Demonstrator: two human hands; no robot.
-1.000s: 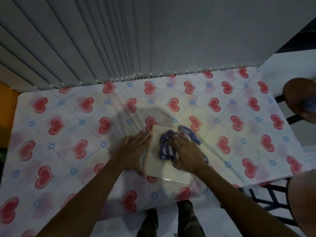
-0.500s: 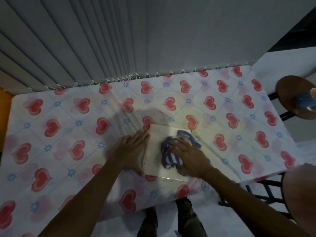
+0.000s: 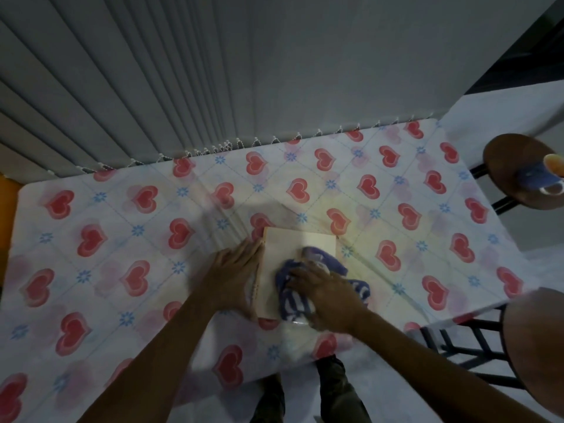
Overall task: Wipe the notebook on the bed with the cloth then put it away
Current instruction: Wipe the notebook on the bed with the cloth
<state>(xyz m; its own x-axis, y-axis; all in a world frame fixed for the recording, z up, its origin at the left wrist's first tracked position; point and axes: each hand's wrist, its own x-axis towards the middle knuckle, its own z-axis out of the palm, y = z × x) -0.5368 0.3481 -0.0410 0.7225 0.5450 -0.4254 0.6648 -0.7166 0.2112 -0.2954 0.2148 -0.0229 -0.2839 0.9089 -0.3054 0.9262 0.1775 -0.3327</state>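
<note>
A cream-covered notebook (image 3: 297,244) lies flat on the bed (image 3: 122,239), near its front edge. My left hand (image 3: 233,276) rests flat on the notebook's left edge with fingers spread, pinning it down. My right hand (image 3: 328,296) presses a crumpled blue-and-white cloth (image 3: 293,296) onto the lower part of the cover. Part of the cloth sticks out past my fingers toward the right. The near half of the notebook is hidden under the cloth and my hand.
The bed sheet is white with red hearts. Grey vertical blinds (image 3: 152,87) hang behind the bed. A round wooden stool (image 3: 512,169) at the right holds a blue cup (image 3: 546,175). Another wooden seat (image 3: 537,346) on a black frame stands at the lower right.
My right hand has slid the cloth down the cover toward me, baring the notebook's far part. My left hand has stayed on the left edge. The view has shifted slightly.
</note>
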